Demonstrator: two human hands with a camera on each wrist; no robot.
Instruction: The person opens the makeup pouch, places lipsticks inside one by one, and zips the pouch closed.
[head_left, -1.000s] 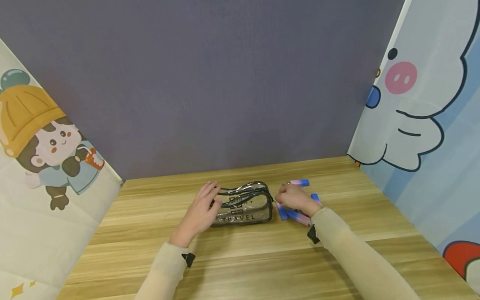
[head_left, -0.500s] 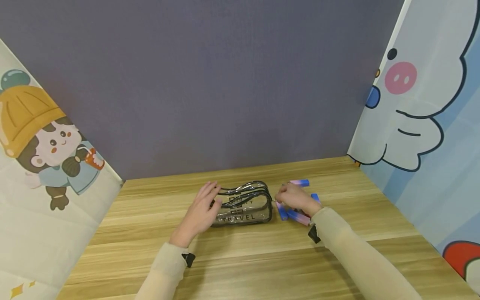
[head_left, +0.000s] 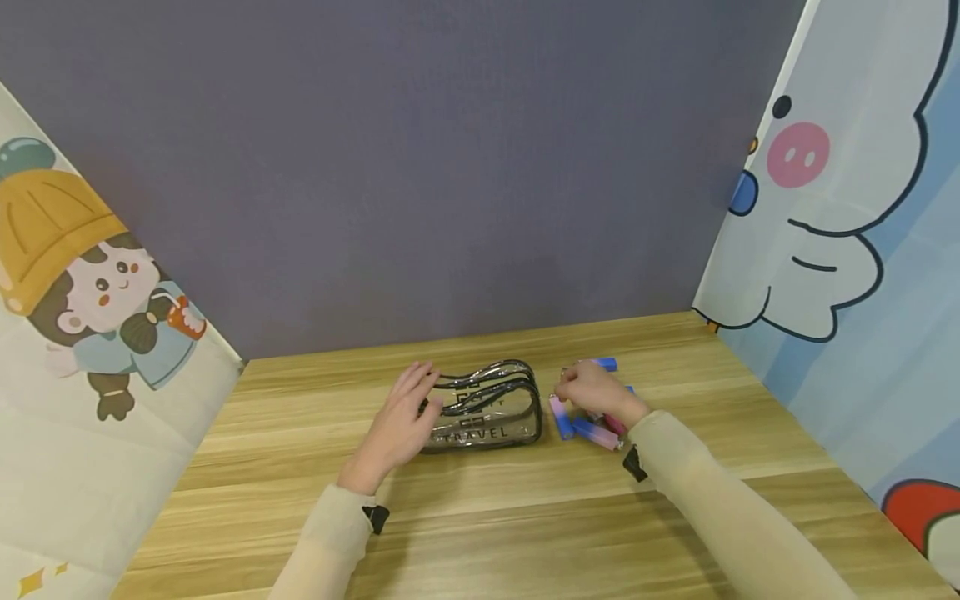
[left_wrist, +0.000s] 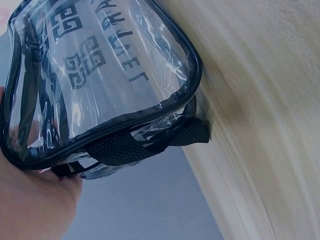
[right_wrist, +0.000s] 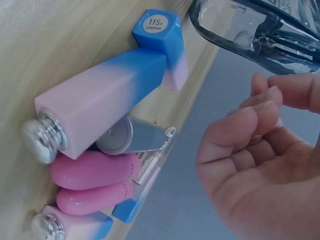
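Observation:
A clear plastic travel pouch with black trim, black handles and "TRAVEL" lettering lies on the table. My left hand holds its left end, thumb over the top and fingers passing behind; the left wrist view shows that hand against the pouch's end beside a black webbing tab. Just off the pouch's right end, my right hand has loosely curled fingers with nothing between them. In the right wrist view a small zipper pull hangs at the pouch's end, apart from my fingertips.
Several pink-and-blue lipstick tubes lie right of the pouch, below my right hand. Among them sit a pink-handled tool with a silver metal end and a grey round-ended piece. A dark grey panel stands behind the wooden table.
My right hand, close against the pouch's right end before, has shifted slightly right and away from it, uncovering more of a lipstick tube. My left hand stays on the pouch.

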